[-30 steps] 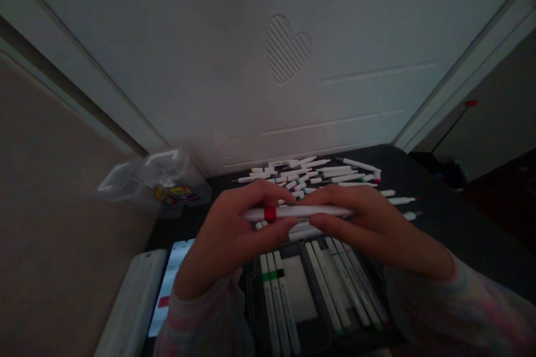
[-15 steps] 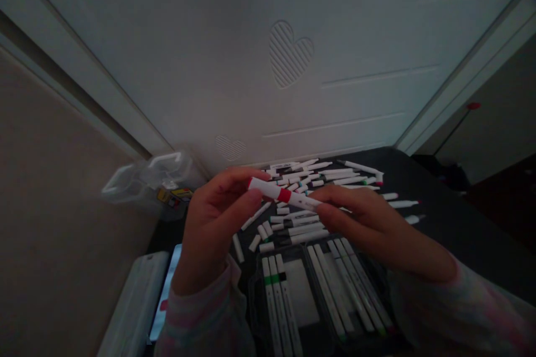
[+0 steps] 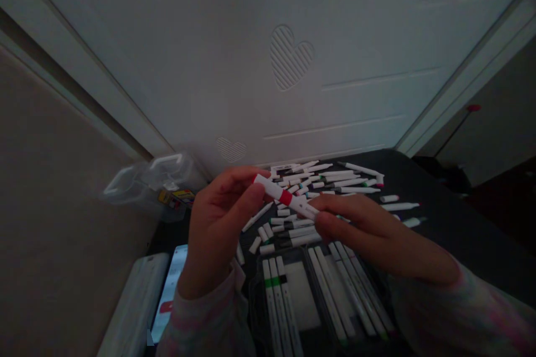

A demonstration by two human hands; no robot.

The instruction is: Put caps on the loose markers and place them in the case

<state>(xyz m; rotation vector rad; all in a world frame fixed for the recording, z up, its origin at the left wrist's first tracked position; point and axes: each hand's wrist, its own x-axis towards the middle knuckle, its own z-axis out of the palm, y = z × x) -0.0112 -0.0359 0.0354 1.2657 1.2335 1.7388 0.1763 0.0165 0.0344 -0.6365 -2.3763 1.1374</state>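
Head view, dim light. Red-banded marker held up off the dark tabletop, between my two hands, with loose markers lying beyond and below. Left hand: thumb and forefinger pinched on the red-ended tip, parted only by its thickness. Right hand: thumb and fingers closed round the opposite end, hiding it; cannot tell whether that end is capped.

Changed over the last second: marker was level, tucked across both hands; now it slants, red end high at my left, band and printed barrel turned to view. Against half a second ago, tilt only a touch steeper. Loose caps, covered earlier, show in the gap between my wrists.

My reading: with end and band exposed, the colour can be told without loosening either grip; the marker is not yet set down anywhere.

Nearer me, divided tray: three banded markers in its left compartment, two green, one black; plainer-looking markers in its right. Lit phone beside my left sleeve.
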